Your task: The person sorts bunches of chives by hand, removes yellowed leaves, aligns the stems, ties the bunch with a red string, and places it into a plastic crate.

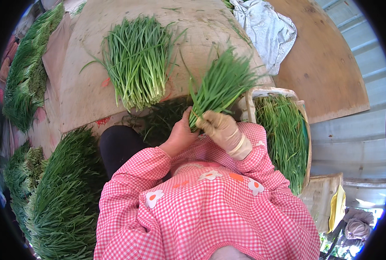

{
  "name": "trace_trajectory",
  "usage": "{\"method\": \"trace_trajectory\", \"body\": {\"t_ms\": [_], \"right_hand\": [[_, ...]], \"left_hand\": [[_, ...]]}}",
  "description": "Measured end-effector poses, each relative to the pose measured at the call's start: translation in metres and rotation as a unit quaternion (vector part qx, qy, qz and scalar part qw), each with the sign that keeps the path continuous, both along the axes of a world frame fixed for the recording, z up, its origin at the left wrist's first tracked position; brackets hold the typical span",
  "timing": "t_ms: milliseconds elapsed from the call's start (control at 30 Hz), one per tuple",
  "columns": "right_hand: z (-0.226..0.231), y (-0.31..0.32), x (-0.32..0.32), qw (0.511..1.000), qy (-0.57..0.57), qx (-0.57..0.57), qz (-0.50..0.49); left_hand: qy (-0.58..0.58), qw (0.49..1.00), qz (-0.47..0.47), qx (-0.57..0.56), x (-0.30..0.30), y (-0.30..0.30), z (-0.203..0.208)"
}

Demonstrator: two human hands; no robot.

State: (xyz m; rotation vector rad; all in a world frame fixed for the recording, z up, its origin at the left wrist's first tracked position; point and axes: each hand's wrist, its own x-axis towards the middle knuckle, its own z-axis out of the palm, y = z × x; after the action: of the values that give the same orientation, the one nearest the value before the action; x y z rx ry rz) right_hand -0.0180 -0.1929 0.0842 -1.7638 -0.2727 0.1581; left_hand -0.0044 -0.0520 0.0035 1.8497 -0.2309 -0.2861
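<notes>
A bunch of garlic chives (221,84) is held up in front of me, its leaves fanning away to the upper right. My bare left hand (182,135) is wrapped round its stem end. On my right hand (221,130) is a pale, soiled glove; its fingers are closed at the same bunch, beside the left hand. The stem ends are partly hidden by my fingers. Beyond my hands, a larger pile of garlic chives (139,60) lies on the wooden board (82,89), its pale cut ends toward me.
A crate (250,108) full of chives stands close by my right arm. Large heaps of chives (65,195) lie to my left, with another heap (28,69) farther off. A white cloth (266,32) rests on the board's right side. Loose leaves (162,121) lie below the board's near edge.
</notes>
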Motion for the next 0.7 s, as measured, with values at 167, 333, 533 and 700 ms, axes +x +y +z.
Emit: {"method": "trace_trajectory", "body": {"t_ms": [167, 333, 533, 700], "right_hand": [[0.029, 0.021, -0.029, 0.946, 0.231, 0.087, 0.211], [0.054, 0.015, -0.038, 0.845, 0.249, 0.315, 0.355], [0.032, -0.029, -0.034, 0.934, 0.143, -0.233, 0.231], [-0.002, -0.039, -0.020, 0.937, 0.008, -0.341, 0.079]], "left_hand": [[0.193, 0.908, 0.005, -0.372, 0.017, -0.010, -0.055], [0.287, 0.931, -0.028, -0.223, 0.013, 0.005, -0.003], [0.325, 0.882, 0.011, -0.342, 0.007, -0.003, 0.003], [0.218, 0.933, 0.003, -0.288, 0.006, -0.002, -0.004]]}}
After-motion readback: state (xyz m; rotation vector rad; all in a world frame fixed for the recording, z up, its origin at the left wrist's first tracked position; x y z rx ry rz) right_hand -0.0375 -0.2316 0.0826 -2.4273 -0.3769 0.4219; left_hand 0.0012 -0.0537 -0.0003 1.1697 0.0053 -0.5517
